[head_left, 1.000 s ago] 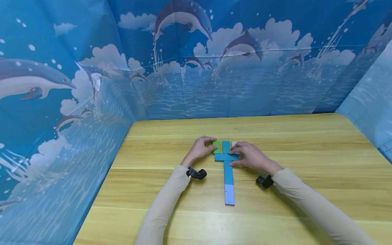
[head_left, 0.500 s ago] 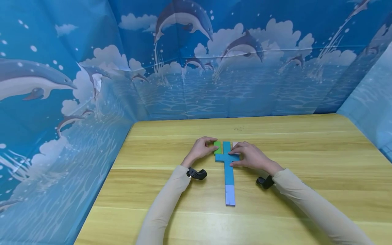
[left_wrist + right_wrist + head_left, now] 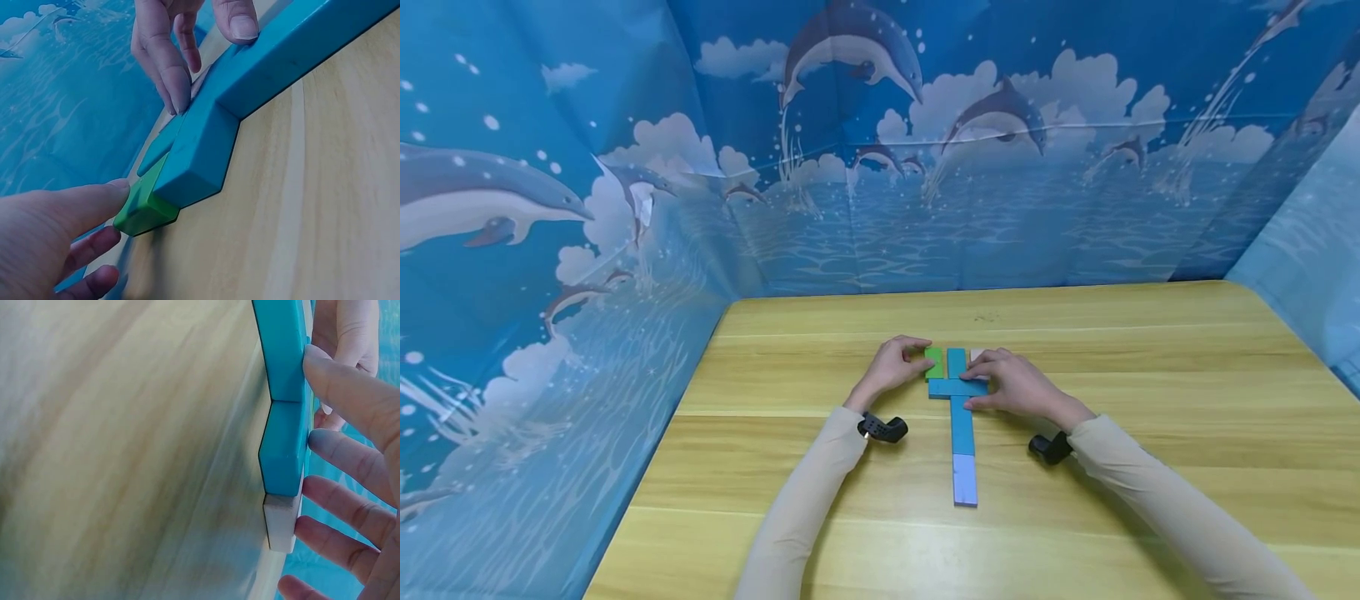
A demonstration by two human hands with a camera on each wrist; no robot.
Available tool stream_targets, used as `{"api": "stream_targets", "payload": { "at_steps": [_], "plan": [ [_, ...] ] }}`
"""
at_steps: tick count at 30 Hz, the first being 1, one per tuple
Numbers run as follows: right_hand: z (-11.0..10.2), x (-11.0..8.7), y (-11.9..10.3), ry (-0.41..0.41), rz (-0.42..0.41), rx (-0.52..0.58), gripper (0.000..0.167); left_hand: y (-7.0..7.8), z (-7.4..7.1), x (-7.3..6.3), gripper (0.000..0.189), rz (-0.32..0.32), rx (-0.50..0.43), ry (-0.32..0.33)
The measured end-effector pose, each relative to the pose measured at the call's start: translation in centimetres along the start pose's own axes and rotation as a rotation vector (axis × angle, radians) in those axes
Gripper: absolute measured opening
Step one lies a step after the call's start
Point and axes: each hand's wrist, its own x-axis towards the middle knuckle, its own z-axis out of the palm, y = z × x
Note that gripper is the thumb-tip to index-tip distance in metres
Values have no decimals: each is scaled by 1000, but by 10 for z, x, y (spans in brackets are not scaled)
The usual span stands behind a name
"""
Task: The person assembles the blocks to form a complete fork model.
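Note:
Flat on the wooden table, blocks lie in a cross. A blue crossbar block [image 3: 946, 388] meets a blue stem block [image 3: 962, 427], with a lilac block [image 3: 965, 481] at its near end. Beyond the crossbar lie a green block [image 3: 933, 364], a blue block [image 3: 956, 362] and a whitish block [image 3: 281, 520], partly hidden by fingers in the head view. My left hand [image 3: 895, 367] pinches the green block between thumb and fingers. With thumb and index finger on opposite long sides, my right hand [image 3: 1017, 383] grips the crossbar; its other fingers are beside the whitish block.
The pale wooden table [image 3: 760, 467] reaches back to a blue dolphin-print backdrop [image 3: 865, 225], which also hangs at both sides. A black strap device is on each wrist, the left one [image 3: 883, 427] and the right one [image 3: 1049, 447].
Both hands keep their hold and the blocks keep their layout. The whole head view has shifted very slightly.

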Motion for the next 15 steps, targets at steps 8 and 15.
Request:
{"api": "stream_targets", "payload": {
  "at_steps": [8,15],
  "plan": [
    [1,0,1,1,10,-5,50,-2,1,0,38,-3,11,15],
    [1,-1,0,17,-9,-13,44,-4,0,-3,41,15,-5,18]
  ]
}}
